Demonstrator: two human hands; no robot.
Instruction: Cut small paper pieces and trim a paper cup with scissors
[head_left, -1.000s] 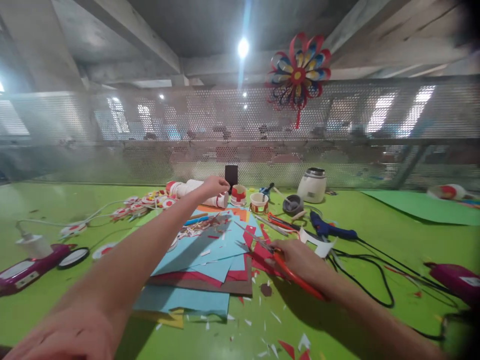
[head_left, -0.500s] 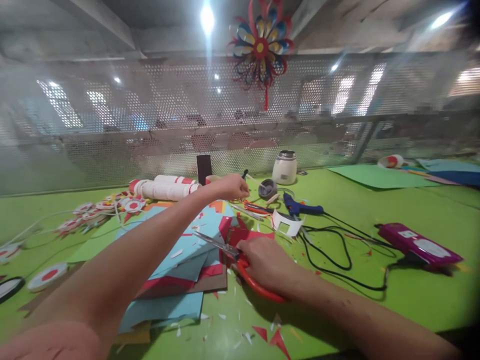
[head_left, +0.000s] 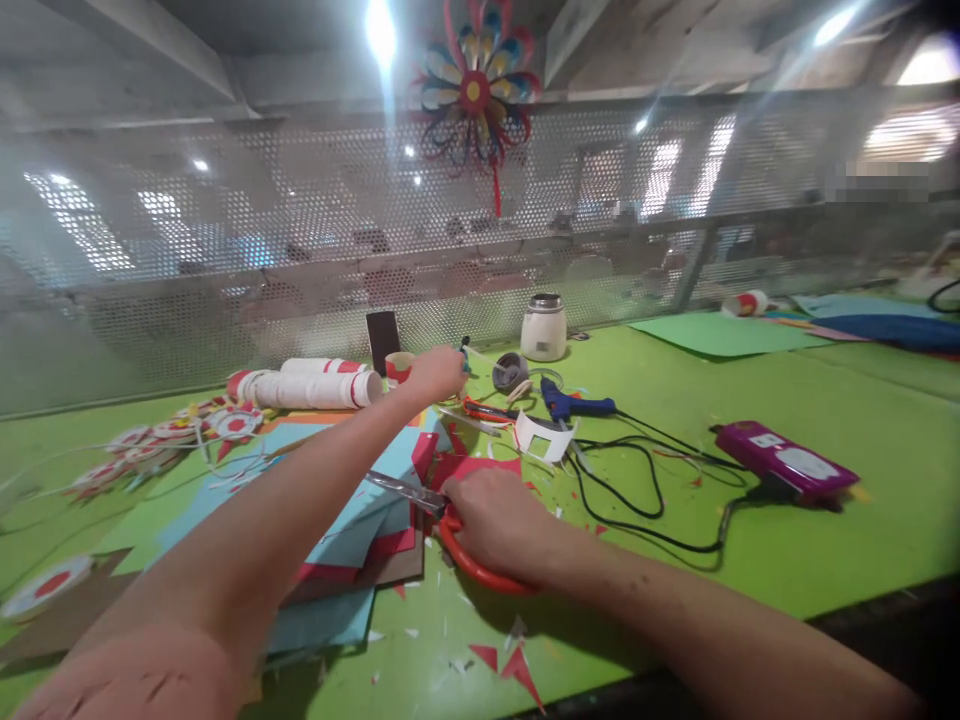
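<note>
Centrally, with clock positions read from the middle of the view, a left hand (head_left: 444, 370) is held out over a green table (head_left: 750, 640), its arm stretched up from seven o'clock. Its fingertips are turned away, so whether anything is gripped there cannot be told. Just beside it, toward nine o'clock, a red-and-white paper cup (head_left: 397, 367) is partly hidden by the wrist.

At six o'clock, orange-handled scissors (head_left: 435, 503) are held in the right hand (head_left: 499, 515), the fingers curled snugly around the handles. The blades are pointed toward ten o'clock, over a stack of coloured paper (head_left: 349, 540), and appear nearly together; the tip is met, in this view, by the edge of the left forearm (head_left: 300, 495). Just past the right knuckles, red paper (head_left: 480, 466) is laid flat.

At nine o'clock, white paper tubes (head_left: 315, 389) are laid on their sides. At two o'clock, a white vessel with a metal neck (head_left: 544, 335) is stood upright. Toward four o'clock, a blue glue gun (head_left: 574, 403) is seen, with a curved white card (head_left: 564, 440) near it. Near six o'clock, red scraps (head_left: 517, 672) are scattered.
</note>
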